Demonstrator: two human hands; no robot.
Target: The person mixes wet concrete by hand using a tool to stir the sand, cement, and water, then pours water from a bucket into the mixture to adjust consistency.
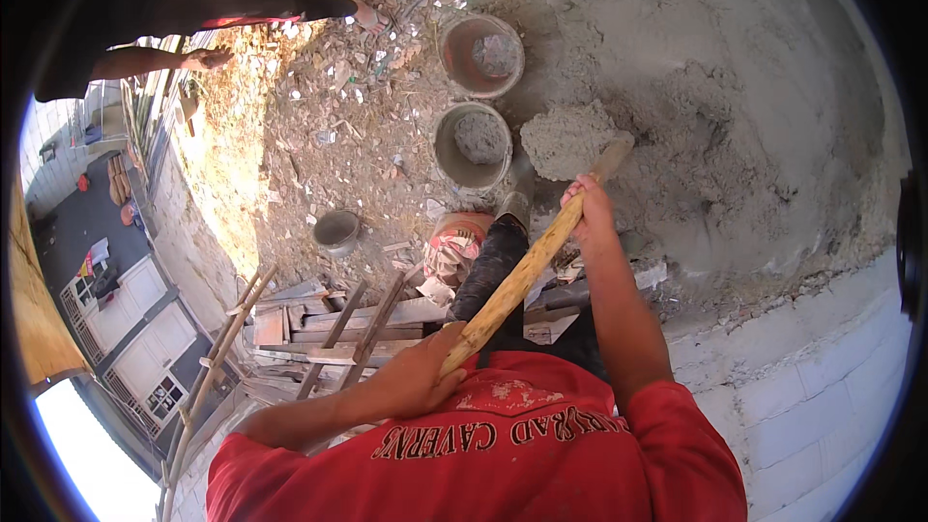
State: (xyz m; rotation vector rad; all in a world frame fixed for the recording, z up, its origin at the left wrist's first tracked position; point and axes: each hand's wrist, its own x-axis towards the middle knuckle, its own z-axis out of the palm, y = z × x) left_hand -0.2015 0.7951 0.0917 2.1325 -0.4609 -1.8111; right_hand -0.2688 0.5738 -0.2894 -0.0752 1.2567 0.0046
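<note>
A hoe with a long pale wooden handle runs slantwise across in front of me. My left hand is closed around its near end, close to my body. Further up, my right hand grips the handle just short of the head. A thick heap of wet grey mortar covers the hoe's blade, which I cannot see. That load sits to the right of a bucket with some mortar inside. Beyond it stands a second bucket, reddish within, also holding mortar.
Spread mortar fills the right side, along a pale block wall. A small bucket, a torn sack and wooden planks lie nearer on the left. Another person's arm and feet show at upper left on rubble ground.
</note>
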